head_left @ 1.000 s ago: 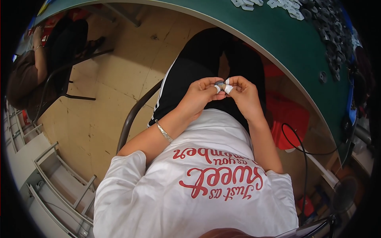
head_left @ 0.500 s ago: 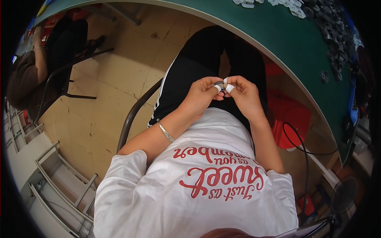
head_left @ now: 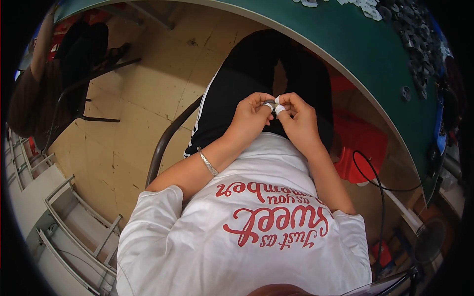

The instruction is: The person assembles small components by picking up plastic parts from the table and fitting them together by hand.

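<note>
Above my lap, my left hand (head_left: 250,116) and my right hand (head_left: 300,122) meet at the fingertips. Between them is a small dark grey round part (head_left: 270,101), mostly hidden by the fingers. The left thumb and fingers pinch it from one side, with white tape on the thumb. White tape also wraps the tips of the right thumb and index finger, which press against the part's other side. What exactly the part is, I cannot make out.
The green table (head_left: 335,37) curves ahead and to the right. Many dark grey round parts (head_left: 417,52) lie heaped on it, beside white plastic pieces (head_left: 363,7). A red stool (head_left: 363,148) and black cable (head_left: 381,212) are at right. Another person (head_left: 37,98) sits at far left.
My hands have shifted slightly left, still together on the grey part. The right fingers have changed their angle on it. The other person's arm at far left has risen.
</note>
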A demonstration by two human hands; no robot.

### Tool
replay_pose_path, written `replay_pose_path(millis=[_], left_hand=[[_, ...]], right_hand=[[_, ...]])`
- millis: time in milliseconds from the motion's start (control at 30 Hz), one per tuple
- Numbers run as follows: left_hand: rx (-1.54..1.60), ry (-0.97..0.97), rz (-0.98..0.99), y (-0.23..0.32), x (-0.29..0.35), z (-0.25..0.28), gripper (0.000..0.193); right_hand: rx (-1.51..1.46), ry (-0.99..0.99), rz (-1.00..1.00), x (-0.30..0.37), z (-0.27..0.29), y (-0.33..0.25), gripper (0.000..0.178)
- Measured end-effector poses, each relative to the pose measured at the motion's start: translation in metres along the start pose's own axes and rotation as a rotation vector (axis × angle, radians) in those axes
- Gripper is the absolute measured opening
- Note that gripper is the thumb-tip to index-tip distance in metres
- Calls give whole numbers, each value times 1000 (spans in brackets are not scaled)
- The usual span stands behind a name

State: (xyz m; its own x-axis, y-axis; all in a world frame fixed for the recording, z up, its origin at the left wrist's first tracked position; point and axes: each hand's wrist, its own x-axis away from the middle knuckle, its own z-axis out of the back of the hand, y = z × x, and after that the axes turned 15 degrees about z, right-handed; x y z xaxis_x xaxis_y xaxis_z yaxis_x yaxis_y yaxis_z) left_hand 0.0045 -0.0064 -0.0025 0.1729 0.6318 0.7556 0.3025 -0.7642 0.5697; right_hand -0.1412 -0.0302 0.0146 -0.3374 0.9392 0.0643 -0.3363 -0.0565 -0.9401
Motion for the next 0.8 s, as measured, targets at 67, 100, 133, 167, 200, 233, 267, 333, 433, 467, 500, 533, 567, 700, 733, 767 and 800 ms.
replay_pose_path(millis=[67, 100, 133, 167, 200, 233, 267, 333, 433, 467, 500, 533, 567, 700, 733, 767, 800], left_hand=[[-45, 10, -15, -1, 0, 0, 19], [-88, 20, -30, -1, 0, 0, 19], [-89, 20, -30, -1, 1, 1, 19], [-132, 15, -38, 0, 3, 1, 19], [-175, 9, -46, 0, 4, 1, 19], [-175, 8, -45, 2, 5, 0, 19], [-188, 14, -38, 4, 6, -1, 21], [-202, 19, -30, 5, 5, 0, 22], [-31, -112, 25, 5, 2, 5, 26], [3, -133, 59, 8, 3, 7, 27], [37, -153, 93, 9, 4, 7, 28], [37, -152, 93, 8, 4, 8, 28], [-26, -141, 62, 6, 3, 8, 29], [-290, -91, -15, 5, 8, 6, 31], [-291, -91, -13, 7, 10, 7, 31], [-339, -99, -14, 6, 12, 7, 31], [-388, -108, -14, 5, 13, 8, 32]], right_hand=[[-90, -1, -20, -1, 1, 5, 17], [-202, -1, -64, -1, 2, 7, 17], [-313, -1, -109, -2, 3, 7, 18], [-313, -1, -109, -2, 4, 7, 18], [-315, -18, -120, -2, 5, 6, 17], [-317, -34, -131, -2, 6, 6, 17], [-317, -33, -131, -2, 6, 6, 17], [-343, -18, -108, -2, 7, 7, 15], [-302, -39, -109, -3, 11, 11, 13], [-303, -39, -109, -4, 12, 10, 13], [-348, -56, -130, -5, 13, 9, 14], [-394, -74, -152, -5, 14, 7, 15], [-394, -75, -152, -5, 14, 6, 15], [-437, -127, -198, -3, 14, 4, 18], [-431, -162, -218, -3, 14, 4, 19], [-432, -162, -221, -1, 13, 4, 19], [-362, -216, -145, 0, 13, 4, 19]])
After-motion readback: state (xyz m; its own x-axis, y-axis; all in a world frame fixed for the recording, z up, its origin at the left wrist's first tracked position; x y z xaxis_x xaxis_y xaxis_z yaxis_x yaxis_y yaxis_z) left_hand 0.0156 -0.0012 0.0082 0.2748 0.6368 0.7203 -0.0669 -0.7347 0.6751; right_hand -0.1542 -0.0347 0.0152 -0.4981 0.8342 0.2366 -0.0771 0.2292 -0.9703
